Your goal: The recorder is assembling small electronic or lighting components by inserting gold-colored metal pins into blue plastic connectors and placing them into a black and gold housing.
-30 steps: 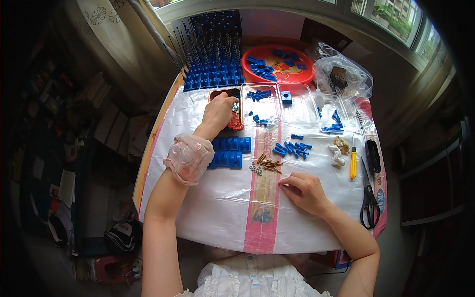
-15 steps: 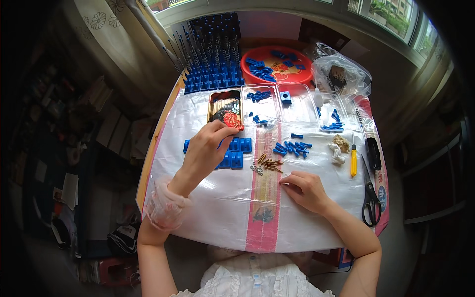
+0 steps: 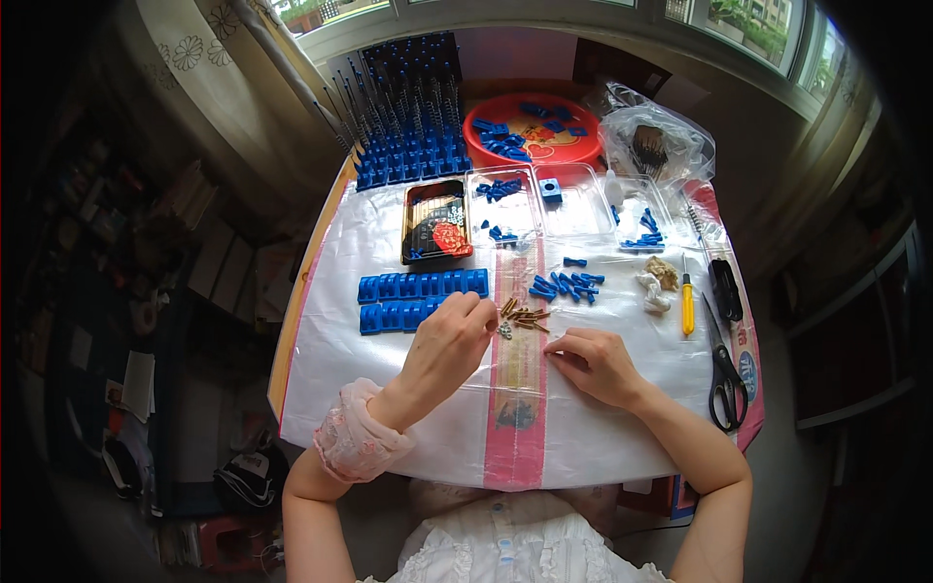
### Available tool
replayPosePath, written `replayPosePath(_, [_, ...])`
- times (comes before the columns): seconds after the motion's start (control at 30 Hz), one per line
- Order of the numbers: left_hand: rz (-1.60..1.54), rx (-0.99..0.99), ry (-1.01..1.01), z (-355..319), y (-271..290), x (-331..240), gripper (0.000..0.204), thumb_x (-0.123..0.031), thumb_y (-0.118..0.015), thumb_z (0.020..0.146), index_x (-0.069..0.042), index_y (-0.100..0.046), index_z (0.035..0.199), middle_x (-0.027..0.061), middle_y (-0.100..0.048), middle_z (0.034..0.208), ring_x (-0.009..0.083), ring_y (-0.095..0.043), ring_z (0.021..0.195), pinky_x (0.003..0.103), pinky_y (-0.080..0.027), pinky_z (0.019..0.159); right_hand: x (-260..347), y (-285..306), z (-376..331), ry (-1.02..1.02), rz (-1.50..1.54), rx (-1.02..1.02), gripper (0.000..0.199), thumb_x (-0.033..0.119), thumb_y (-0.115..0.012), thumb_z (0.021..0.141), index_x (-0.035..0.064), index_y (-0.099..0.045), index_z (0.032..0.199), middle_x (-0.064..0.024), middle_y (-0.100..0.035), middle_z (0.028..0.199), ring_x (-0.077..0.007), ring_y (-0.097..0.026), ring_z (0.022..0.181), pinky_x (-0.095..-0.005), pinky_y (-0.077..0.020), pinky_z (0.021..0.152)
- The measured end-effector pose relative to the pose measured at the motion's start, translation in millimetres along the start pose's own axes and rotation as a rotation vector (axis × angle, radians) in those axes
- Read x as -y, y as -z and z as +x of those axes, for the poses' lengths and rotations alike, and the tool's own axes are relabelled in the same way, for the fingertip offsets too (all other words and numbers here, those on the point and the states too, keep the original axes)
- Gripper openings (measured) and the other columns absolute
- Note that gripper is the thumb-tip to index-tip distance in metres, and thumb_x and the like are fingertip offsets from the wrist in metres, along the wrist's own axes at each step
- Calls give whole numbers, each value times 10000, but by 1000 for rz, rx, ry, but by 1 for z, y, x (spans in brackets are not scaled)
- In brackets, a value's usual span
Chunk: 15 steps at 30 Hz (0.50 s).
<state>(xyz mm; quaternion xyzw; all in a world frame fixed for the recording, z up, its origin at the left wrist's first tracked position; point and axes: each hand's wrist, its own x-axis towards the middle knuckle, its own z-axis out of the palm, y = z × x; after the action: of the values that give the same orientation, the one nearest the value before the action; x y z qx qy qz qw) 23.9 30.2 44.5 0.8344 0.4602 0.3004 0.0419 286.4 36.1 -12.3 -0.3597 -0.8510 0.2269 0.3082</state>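
Note:
My left hand [image 3: 452, 340] reaches over the middle of the table. Its fingers are pinched together beside a small heap of silver nut-like rings [image 3: 505, 331]; anything between the fingertips is too small to make out. Brass-coloured pins [image 3: 526, 319] lie just right of those fingertips. My right hand [image 3: 595, 365] rests on the white sheet with its fingers curled and thumb against the index; what it holds, if anything, is hidden. Two rows of blue plastic blocks [image 3: 423, 284] stand to the left, the nearer one partly behind my left hand. Blue bow-shaped plastic pieces [image 3: 566, 286] lie beyond my right hand.
A black and gold tray [image 3: 420, 222] and clear plastic trays [image 3: 533, 233] stand farther back. Behind them are blue blocks with upright springs [image 3: 408, 146] and a red basin [image 3: 573, 153]. A yellow-handled screwdriver [image 3: 687, 309] and black scissors [image 3: 726, 384] lie at the right.
My left hand has come away from the black and gold tray, toward me and to the right, to the silver rings. My right hand has stayed nearly in place.

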Motion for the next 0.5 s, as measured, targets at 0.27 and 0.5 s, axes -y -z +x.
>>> replayPosePath(0.27, [-29, -243, -134, 2, -5, 13, 432, -120, -762, 895, -89, -466, 582, 59, -434, 492, 223, -479, 421, 344, -354, 426, 1, -1, 0, -20, 137, -202, 167, -3, -735, 858, 63, -758, 1010, -69, -643, 665, -151, -566, 512, -308, -448, 503])
replayPosePath(0.5, [-212, -224, -13, -5, -14, 45, 514, -264, -664, 1009, -62, -457, 584, 95, -398, 502, 262, -433, 416, 382, -321, 437, -3, 1, -3, -139, 142, -207, 160, 10, -736, 871, 74, -768, 1013, -24, -509, 534, -82, -426, 448, -279, -331, 450])
